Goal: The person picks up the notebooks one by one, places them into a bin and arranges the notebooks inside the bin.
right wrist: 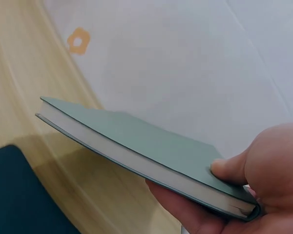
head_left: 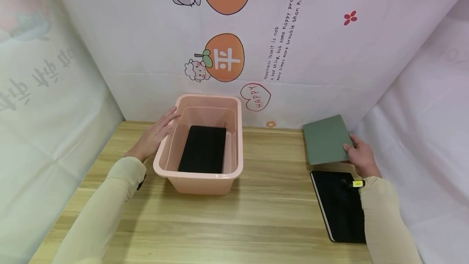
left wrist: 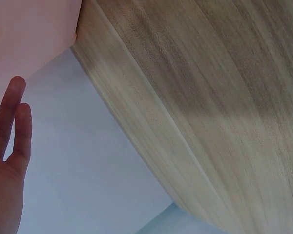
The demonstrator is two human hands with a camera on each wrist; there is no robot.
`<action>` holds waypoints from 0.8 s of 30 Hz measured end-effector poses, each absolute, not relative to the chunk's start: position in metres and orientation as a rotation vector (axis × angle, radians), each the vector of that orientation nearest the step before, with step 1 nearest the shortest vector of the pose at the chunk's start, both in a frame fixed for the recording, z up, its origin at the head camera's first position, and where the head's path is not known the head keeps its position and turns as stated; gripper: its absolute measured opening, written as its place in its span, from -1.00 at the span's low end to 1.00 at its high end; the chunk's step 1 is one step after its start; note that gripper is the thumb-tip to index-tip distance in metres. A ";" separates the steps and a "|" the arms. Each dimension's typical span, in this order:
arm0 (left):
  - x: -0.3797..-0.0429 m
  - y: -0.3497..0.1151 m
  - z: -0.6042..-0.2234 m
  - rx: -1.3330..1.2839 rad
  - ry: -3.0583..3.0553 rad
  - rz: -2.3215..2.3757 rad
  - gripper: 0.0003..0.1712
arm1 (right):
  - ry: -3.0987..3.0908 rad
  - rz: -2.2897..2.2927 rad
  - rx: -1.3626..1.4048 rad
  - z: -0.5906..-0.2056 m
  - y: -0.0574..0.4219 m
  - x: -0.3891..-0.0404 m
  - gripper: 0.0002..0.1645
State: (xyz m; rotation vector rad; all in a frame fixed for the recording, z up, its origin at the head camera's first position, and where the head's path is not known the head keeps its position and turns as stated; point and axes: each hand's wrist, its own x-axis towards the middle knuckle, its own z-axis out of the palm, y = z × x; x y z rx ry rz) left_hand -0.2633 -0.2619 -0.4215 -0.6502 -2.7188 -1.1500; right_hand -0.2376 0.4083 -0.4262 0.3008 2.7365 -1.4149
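Observation:
A green hardcover notebook (head_left: 327, 139) is gripped at its right edge by my right hand (head_left: 362, 157). In the right wrist view the thumb lies on its cover and the fingers pass beneath, with the notebook (right wrist: 136, 141) tilted over the table. My left hand (head_left: 155, 135) rests on the left rim of a pink plastic basin (head_left: 205, 184), its fingers fairly straight. Inside the basin lies a black notebook (head_left: 203, 150). Another black notebook (head_left: 337, 207) sits on the table below the green one, partly covered by my right forearm.
The wooden table (head_left: 271, 207) meets a printed white cloth (head_left: 311, 52) hung at the back, close behind the basin. White cloth (head_left: 432, 133) also hangs along the right side and the left side (head_left: 55, 113).

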 end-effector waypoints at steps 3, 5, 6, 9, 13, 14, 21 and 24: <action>-0.264 -0.262 -0.422 -0.655 -2.716 -1.159 -0.45 | 2.700 -1.471 0.297 -0.425 0.406 -0.236 -0.21; -0.263 -0.261 -0.422 -0.657 -2.708 -1.171 -0.45 | 2.686 -1.494 0.298 -0.423 0.404 -0.235 -0.20; -0.263 -0.261 -0.422 -0.657 -2.703 -1.178 -0.45 | 2.683 -1.501 0.299 -0.421 0.403 -0.234 -0.20; -0.263 -0.260 -0.422 -0.653 -2.697 -1.190 -0.45 | 2.660 -1.539 0.282 -0.418 0.400 -0.232 -0.19; -0.263 -0.260 -0.422 -0.653 -2.702 -1.179 -0.45 | 2.644 -1.586 0.267 -0.412 0.396 -0.228 -0.18; -0.263 -0.260 -0.422 -0.656 -2.701 -1.176 -0.45 | 2.641 -1.594 0.268 -0.411 0.395 -0.227 -0.17; -0.262 -0.260 -0.421 -0.653 -2.690 -1.190 -0.45 | 2.602 -1.648 0.254 -0.400 0.388 -0.223 -0.17; -0.261 -0.260 -0.421 -0.654 -2.696 -1.183 -0.45 | 2.607 -1.643 0.241 -0.394 0.385 -0.222 -0.18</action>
